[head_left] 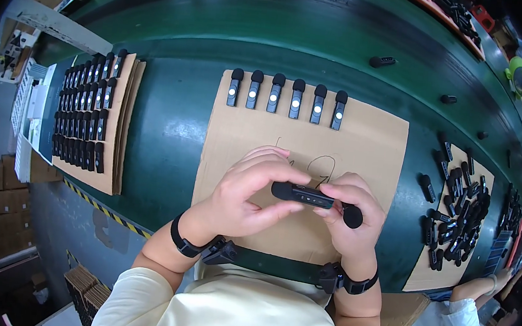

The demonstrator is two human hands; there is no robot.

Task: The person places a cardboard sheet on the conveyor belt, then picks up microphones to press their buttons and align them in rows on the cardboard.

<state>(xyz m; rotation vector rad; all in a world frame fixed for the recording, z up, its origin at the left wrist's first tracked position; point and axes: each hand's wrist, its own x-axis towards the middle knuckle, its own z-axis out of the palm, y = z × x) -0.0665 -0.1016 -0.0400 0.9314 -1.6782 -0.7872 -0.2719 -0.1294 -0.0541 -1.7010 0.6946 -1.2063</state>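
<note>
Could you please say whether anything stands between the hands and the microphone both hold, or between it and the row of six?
Nothing visible: the left hand and right hand both touch the microphone, and only pen marks lie toward the row.

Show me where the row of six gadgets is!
In the head view, the row lies on the middle cardboard, along its far edge toward the left, beyond the left hand.

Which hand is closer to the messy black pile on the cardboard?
Right. The right hand is left of the messy pile; the left hand is farther left.
</note>
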